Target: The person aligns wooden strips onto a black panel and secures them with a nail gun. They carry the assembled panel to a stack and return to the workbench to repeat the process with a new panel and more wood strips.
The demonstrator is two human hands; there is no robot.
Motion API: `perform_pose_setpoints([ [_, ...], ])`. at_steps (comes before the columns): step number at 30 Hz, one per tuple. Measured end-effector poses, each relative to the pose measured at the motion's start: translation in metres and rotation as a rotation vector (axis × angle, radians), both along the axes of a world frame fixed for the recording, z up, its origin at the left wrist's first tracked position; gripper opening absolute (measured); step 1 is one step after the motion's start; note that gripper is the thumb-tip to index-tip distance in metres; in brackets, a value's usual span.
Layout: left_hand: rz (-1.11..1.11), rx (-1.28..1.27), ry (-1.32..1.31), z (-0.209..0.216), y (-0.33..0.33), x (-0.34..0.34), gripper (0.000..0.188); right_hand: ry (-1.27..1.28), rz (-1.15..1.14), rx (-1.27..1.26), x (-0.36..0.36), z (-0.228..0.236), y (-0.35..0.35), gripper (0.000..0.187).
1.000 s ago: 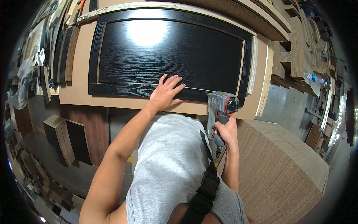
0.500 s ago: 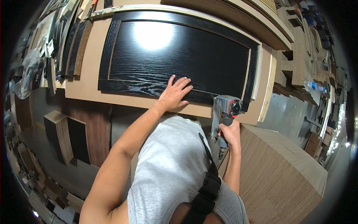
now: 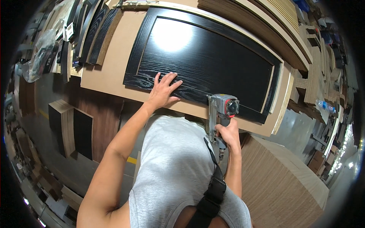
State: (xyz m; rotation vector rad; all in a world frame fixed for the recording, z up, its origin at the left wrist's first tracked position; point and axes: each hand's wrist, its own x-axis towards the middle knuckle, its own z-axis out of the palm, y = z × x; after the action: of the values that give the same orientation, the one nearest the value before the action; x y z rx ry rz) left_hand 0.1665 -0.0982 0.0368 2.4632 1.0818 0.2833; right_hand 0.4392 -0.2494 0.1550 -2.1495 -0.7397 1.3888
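A black wood-grain cabinet door with a raised frame lies flat on a tan board. My left hand rests on the door's near frame rail, fingers spread and stretched out. In my right hand is a grey and red nail gun, my fingers wrapped round its grip. The tool's head is over the near frame rail, right of my left hand. Whether its nose touches the wood, I cannot tell. An air fitting shows at the bottom of the grip.
Black trim strips lie at the far left. Long stacked boards run behind the door. A large stack of wood-grain panels stands close by my right arm. Upright panels stand on the left, and a plastic bottle lies at the right.
My right hand with the nail gun has moved left along the near rail. My left hand has shifted left along the door. The whole view has turned and shifted slightly.
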Motion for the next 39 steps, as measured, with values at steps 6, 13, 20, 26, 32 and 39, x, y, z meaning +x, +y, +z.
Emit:
perform_pose_setpoints([
  [6,-0.012,-0.027,-0.014,-0.003,0.003,-0.004,0.076,-0.091,-0.014,-0.082,-0.016,0.012,0.013,0.014],
  [13,0.095,-0.077,-0.215,0.010,0.009,-0.021,0.075,-0.184,-0.032,-0.097,-0.029,0.005,0.011,0.012],
  [20,0.856,-0.017,-0.107,-0.006,0.006,-0.139,0.060,-0.130,-0.023,-0.056,-0.050,0.020,0.020,0.011],
  [26,0.902,-0.203,-0.399,-0.020,0.007,-0.165,0.031,-0.017,0.120,-0.032,-0.087,0.010,0.048,0.009],
  [32,0.906,-0.235,-0.452,-0.020,0.009,-0.166,0.032,0.000,0.192,0.005,-0.119,0.014,0.072,0.010],
  [39,0.910,-0.334,-0.461,-0.021,0.011,-0.170,0.033,-0.024,0.211,-0.045,-0.132,0.013,0.081,0.012],
])
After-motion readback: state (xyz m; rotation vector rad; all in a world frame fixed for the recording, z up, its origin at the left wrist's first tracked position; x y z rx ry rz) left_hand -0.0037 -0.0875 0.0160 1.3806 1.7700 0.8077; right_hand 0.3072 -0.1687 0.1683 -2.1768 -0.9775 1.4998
